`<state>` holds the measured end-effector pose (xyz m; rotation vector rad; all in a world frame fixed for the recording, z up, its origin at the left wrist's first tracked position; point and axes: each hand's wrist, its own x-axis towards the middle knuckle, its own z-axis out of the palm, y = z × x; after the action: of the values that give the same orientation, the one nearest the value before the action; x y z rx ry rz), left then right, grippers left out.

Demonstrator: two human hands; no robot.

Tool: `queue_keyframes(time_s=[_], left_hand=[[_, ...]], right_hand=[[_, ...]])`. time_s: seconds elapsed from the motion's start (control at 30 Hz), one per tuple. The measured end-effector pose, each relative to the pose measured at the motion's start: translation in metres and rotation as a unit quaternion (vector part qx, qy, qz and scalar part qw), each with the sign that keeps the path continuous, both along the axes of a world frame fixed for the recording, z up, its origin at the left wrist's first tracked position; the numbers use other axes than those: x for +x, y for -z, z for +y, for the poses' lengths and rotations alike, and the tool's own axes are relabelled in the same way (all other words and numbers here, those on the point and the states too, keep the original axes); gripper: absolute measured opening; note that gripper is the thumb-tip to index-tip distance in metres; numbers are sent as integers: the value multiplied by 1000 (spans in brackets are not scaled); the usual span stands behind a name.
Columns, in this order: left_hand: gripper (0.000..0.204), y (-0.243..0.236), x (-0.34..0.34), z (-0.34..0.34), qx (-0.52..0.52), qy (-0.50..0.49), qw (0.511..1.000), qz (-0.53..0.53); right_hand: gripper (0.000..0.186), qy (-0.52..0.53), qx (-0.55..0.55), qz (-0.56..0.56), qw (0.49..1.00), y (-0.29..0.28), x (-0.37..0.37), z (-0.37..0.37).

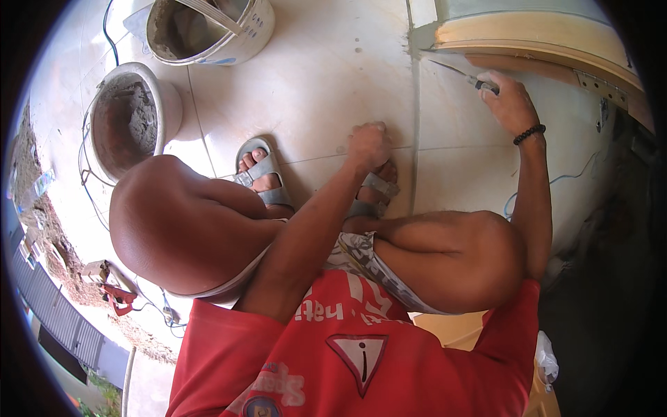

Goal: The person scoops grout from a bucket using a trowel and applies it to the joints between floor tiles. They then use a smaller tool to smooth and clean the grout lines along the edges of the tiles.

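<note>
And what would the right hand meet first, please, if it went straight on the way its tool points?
Probably the grey joint between floor tiles, just past the tip of the thin tool in the right hand; the tip's height is unclear.

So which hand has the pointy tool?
The right hand, with the black beaded bracelet, grips the thin tool. The left hand, near the right foot, shows neither.

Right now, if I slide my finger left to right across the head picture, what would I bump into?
Grey mortar bucket, left sandal, left hand, thin tool blade, right hand.
</note>
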<state>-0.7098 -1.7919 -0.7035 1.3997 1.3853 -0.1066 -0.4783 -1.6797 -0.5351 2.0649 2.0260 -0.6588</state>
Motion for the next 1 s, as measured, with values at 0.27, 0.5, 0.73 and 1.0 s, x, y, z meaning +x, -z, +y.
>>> queue_keyframes(time_s=[0.27, 0.5, 0.73, 1.0], left_hand=[[32, 4, 16, -5, 26, 19, 999, 9], [25, -1, 17, -2, -5, -50, 997, -54], [31, -13, 12, 12, -63, -116, 989, -65], [26, -5, 32, 0, -25, -94, 991, -95]], right_hand=[[27, -31, 10, -65, 997, 32, -9, -25], [35, 101, -83, 87, 988, -11, -30, -64], [37, 255, -199, 186, 928, -47, -38, -65], [28, -86, -37, 48, 994, -103, -72, -7]])
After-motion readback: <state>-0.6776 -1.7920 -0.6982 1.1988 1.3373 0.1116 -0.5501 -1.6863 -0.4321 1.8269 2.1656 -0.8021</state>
